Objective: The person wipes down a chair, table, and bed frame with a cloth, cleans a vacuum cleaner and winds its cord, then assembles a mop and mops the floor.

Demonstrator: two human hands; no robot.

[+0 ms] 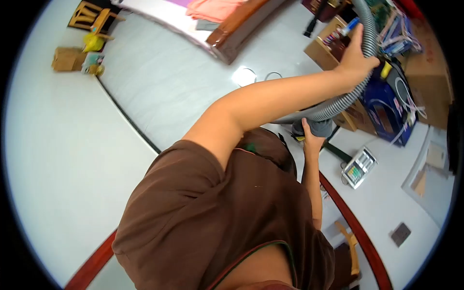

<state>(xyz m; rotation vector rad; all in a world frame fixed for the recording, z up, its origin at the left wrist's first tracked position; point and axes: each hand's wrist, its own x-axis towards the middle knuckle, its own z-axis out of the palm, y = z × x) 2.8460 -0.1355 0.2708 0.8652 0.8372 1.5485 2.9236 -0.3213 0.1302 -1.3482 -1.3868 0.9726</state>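
Gripping a ribbed gray hose (347,100) high at the right of the view, a person in a brown shirt (222,208) reaches across with the left hand (356,63), its fingers partly curled around the ridges. The right hand (314,139), partly closed, holds the dark gray fitting (320,127) below the hose; some of its fingers are hidden. Cardboard boxes (428,79) and a blue case (386,108) crowd the hose's outer side, leaving little room there. Wider space opens on the pale floor (159,72), between the wooden bed edge (224,41) and the dark baseboard line (126,122). A keypad device (359,167) sits near the right hand, beyond the fitting.
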